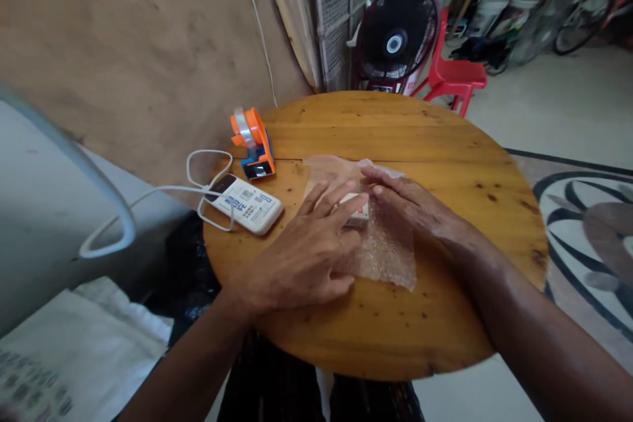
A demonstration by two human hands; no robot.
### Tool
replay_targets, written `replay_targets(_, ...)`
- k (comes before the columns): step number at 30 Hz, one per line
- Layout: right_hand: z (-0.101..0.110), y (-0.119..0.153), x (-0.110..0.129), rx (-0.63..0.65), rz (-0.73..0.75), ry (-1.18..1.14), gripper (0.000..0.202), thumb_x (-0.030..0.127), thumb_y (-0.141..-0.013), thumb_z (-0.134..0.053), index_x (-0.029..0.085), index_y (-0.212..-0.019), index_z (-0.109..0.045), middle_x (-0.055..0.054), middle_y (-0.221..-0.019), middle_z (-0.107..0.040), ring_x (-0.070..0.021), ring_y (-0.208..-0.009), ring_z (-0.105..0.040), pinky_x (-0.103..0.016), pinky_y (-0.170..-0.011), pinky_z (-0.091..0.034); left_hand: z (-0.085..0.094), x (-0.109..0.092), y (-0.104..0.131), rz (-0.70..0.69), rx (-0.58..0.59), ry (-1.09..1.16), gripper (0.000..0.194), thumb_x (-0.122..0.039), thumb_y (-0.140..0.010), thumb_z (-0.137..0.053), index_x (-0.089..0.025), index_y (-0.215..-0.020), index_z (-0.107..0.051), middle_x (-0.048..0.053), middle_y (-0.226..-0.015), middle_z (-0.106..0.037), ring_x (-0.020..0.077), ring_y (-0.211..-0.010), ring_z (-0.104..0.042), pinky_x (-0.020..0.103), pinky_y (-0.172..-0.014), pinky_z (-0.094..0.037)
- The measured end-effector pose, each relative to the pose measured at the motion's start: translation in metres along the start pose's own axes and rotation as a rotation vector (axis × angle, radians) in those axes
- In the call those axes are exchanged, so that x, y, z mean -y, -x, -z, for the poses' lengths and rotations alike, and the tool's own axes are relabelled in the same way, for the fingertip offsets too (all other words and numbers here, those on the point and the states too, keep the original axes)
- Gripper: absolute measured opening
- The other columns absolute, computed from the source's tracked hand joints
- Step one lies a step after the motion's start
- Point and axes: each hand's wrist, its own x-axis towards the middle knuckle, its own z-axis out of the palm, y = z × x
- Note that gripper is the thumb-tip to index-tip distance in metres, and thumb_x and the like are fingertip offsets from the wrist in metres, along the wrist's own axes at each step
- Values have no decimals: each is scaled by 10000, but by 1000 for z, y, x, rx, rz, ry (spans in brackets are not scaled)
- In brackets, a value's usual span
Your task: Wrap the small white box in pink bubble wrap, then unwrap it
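Observation:
A sheet of clear bubble wrap (388, 257) lies on the round wooden table. On it sits a small white box (360, 208), partly covered by my left hand. My left hand (316, 247) is spread over the left part of the wrap, its fingers apart and touching the box. Along the right edge of the wrap rests my right hand (413, 201), fingers stretched out towards the far side, with nothing seen in it. An orange and blue tape dispenser (260, 151) with clear tape stands beyond my left hand.
The round table (475, 191) has a white power bank (254, 208) with a looped white cable at its left. A fan (395, 39) and a red chair (455, 72) stand past the far edge. A white bag (89, 330) is at lower left.

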Motion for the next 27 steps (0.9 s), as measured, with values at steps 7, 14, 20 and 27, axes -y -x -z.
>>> replay_targets(7, -2, 0, -6, 1, -55, -26, 495, 488, -943, -445, 331, -1413, -457, -34, -1320, -613, -268, -1215, -569, -489, -1069, -420, -14, -8, 17, 42, 79, 24, 113, -232, -783, -649, -173, -875, -677, 92, -1553, -318, 315, -1473, -160, 527, -1219, -100)
replay_targets(14, -1, -2, -2, 1, -16, -59, 517, 469, -955, -427, 257, -1426, -426, -88, -1288, -597, -248, -1176, -573, -488, -1045, -428, -32, -8, 22, 60, -57, -62, 141, -154, -825, -570, -146, -915, -678, 154, -1485, -419, 337, -1429, -282, 583, -1179, -205)
replay_targets(20, 1, -2, 2, -8, -9, -38, 499, 467, -951, -435, 262, -1406, -452, -81, -1270, -608, -243, -1200, -553, -486, -1075, -390, -37, -7, 12, 132, -234, 13, 124, -118, -817, -538, -150, -847, -654, 162, -1412, -496, 320, -1341, -418, 546, -1109, -365)
replay_targets(27, 6, 3, 2, 56, -48, -62, 467, 485, -959, -411, 226, -1323, -547, -84, -1206, -650, -245, -1129, -599, -433, -991, -466, -22, -7, -8, 163, -168, 213, 123, -71, -688, -532, -155, -737, -608, 156, -1383, -523, 303, -1305, -470, 464, -1084, -406)
